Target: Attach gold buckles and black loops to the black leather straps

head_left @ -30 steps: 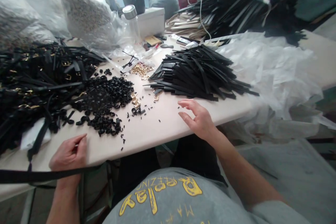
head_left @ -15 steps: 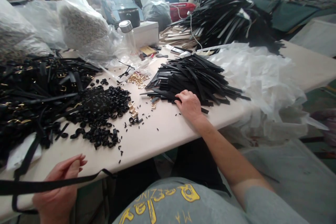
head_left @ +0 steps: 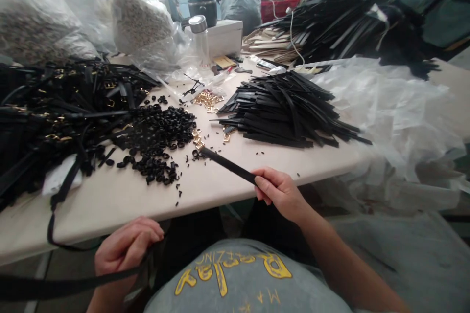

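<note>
Strap [head_left: 228,165], black, gripped by one end in the right hand [head_left: 277,190], thumb against fingers. Hand is over the table's near edge; strap slants away and left across the table [head_left: 216,183], free end by a few gold buckles [head_left: 198,139]. Can't tell if that end touches the tabletop. Left hand [head_left: 127,247] is at the near edge, further left: fingers curled in, thumb against them. Can't tell if it holds anything. Black band [head_left: 66,287] crosses in front of the left wrist, blurred.

Short black bits [head_left: 178,191] scattered near the front edge, between the hands. Past them, left of the strap: pile of black loops [head_left: 161,127]. Past the right hand: flat stack of black strips [head_left: 279,107], ends fanned. More buckles lie between loops and strips, toward mid-table.

Left end of table: tangled heap of buckled straps [head_left: 73,93]. Right side: crumpled white sheeting [head_left: 382,107], hanging over the near edge. Toward the far edge, left to right: filled clear bag [head_left: 139,22], bottle [head_left: 199,41], white box [head_left: 227,39], big black bundle [head_left: 338,24].
</note>
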Demonstrator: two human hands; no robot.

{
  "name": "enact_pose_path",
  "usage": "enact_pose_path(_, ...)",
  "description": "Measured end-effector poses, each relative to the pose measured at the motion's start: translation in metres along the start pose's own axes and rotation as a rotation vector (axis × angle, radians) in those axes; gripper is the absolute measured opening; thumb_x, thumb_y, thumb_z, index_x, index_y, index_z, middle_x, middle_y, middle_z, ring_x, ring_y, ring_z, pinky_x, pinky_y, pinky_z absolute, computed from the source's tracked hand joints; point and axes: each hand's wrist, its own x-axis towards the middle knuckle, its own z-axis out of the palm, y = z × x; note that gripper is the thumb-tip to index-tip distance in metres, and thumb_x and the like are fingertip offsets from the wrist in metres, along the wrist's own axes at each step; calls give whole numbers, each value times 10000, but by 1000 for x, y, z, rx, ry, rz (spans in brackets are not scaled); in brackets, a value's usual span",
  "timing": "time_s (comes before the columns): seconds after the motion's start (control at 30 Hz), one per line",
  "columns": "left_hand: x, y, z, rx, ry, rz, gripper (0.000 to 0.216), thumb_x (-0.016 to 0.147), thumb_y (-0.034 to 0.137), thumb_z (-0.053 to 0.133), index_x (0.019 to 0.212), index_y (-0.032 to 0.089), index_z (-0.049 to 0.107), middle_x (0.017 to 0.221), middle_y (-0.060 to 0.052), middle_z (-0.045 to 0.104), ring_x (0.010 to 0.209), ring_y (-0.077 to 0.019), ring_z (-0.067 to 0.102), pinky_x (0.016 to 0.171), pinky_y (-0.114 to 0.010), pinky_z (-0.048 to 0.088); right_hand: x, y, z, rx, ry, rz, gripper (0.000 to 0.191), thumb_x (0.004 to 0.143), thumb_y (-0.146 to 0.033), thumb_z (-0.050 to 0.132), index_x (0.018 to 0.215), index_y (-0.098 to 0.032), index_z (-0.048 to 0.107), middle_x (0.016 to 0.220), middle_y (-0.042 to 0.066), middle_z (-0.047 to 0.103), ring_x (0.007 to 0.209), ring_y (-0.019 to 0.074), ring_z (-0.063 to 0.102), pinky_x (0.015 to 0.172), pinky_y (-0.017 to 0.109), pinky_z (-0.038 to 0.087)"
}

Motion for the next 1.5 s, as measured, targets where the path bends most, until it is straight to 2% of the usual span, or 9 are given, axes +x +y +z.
enact_pose_path(0.07,7,-5,-10,-17,-8,-122,287,835,398,674,624,204,687,639,-38,671,560,-160,609,492,-251,465,-10,9,8,165,-115,124,316,938,-455,514,986,-158,611,550,-51,538,402,68,381,410,205,274)
enact_pose_path(0.17,22,-13,-11,-97,-251,-348,409,836,554,634,717,168,704,617,-53,673,444,-122,552,379,-209,360,-15,18,21,261,-243,217,355,915,-497,555,962,-149,607,528,-60,518,395,53,357,400,194,233)
enact_pose_path(0.27,33,-13,5,-162,-384,-435,475,829,608,617,714,151,680,608,-59,674,422,-108,551,365,-187,310,-14,17,33,286,-343,259,373,898,-508,581,970,-143,610,520,-66,511,394,47,348,399,187,228)
enact_pose_path(0.43,37,-3,27,-232,-369,-456,439,812,566,658,669,152,640,531,-24,635,401,-85,505,390,-177,319,-14,13,39,274,-397,298,373,895,-511,578,967,-145,604,515,-69,509,392,44,348,401,181,227)
enact_pose_path(0.67,31,-2,31,-251,-341,-532,446,844,559,606,665,152,639,581,-44,665,472,-118,577,412,-193,355,-13,22,37,192,-425,300,333,935,-475,516,969,-156,606,523,-69,500,396,56,367,409,181,274)
enact_pose_path(0.8,32,0,39,-160,-361,-546,424,828,537,635,647,154,639,587,-45,675,478,-116,576,416,-191,352,-14,12,41,-192,-360,26,229,961,-313,494,1046,-175,655,763,22,684,651,134,622,630,251,496)
enact_pose_path(0.9,32,4,50,-133,-380,-538,429,826,550,624,667,154,664,613,-52,693,483,-110,566,425,-192,354,-9,0,51,-451,-251,-264,283,931,-266,580,1201,-198,634,1083,75,727,955,202,680,859,320,517)
enact_pose_path(1.13,34,15,64,-127,-438,-473,474,792,603,633,606,167,653,520,-33,636,457,-117,518,454,-218,382,13,-6,76,-521,-60,-579,162,943,-316,616,1042,-195,658,876,47,713,789,164,669,732,259,513)
enact_pose_path(1.5,38,26,61,-167,-462,-429,488,818,604,605,580,178,630,527,-42,627,482,-134,507,481,-237,402,13,-7,81,-568,33,-745,149,953,-276,607,1065,-184,640,825,48,693,704,148,634,636,248,490)
